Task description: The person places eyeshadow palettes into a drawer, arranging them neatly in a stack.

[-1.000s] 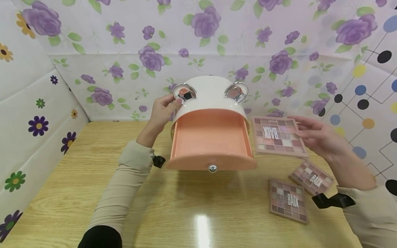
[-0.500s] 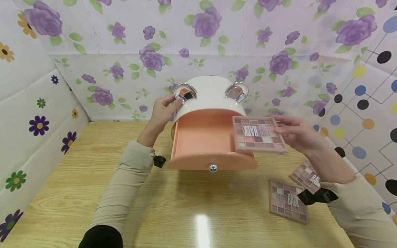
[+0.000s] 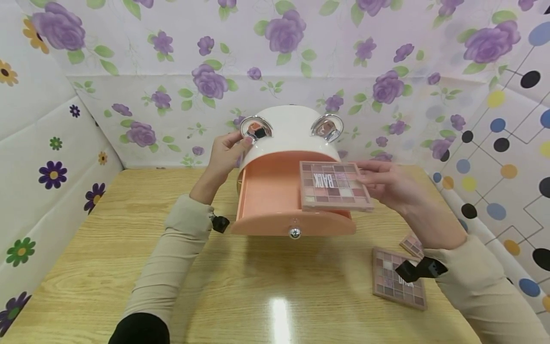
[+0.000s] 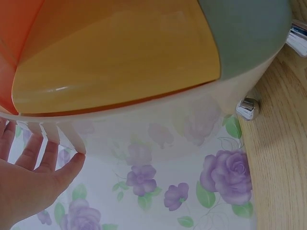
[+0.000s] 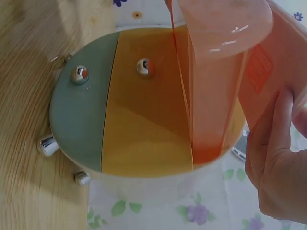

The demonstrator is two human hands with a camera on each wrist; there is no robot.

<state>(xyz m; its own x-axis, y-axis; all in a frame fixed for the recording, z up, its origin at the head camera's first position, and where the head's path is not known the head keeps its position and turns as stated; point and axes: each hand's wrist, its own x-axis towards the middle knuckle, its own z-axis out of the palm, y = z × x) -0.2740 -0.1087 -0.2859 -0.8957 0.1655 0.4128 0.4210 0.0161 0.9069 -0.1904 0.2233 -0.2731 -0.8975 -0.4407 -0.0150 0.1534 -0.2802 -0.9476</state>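
Observation:
A white storage box (image 3: pixel 296 126) with two shiny ears stands at the back of the table, its peach top drawer (image 3: pixel 268 191) pulled out. My left hand (image 3: pixel 224 155) grips the box beside its left ear; in the left wrist view, the fingers lie at the slotted part of the white shell. In my right hand (image 3: pixel 388 185), a makeup palette (image 3: pixel 328 184) marked BACK is pinched by its right edge. It overlaps the right half of the drawer, hiding that part. The right wrist view shows the palette's underside (image 5: pixel 288 62) tilted beside the drawer's front.
On the table (image 3: pixel 206 291), two more palettes lie at the right: a larger one (image 3: pixel 393 286) and a smaller one (image 3: pixel 411 244) partly hidden by my right forearm. Below the peach drawer are a yellow drawer (image 5: pixel 148 124) and a green drawer (image 5: pixel 81 120). Flowered sheets back the table.
My right hand has carried the palette leftward from beside the box to over the open drawer. My left hand has stayed on the box.

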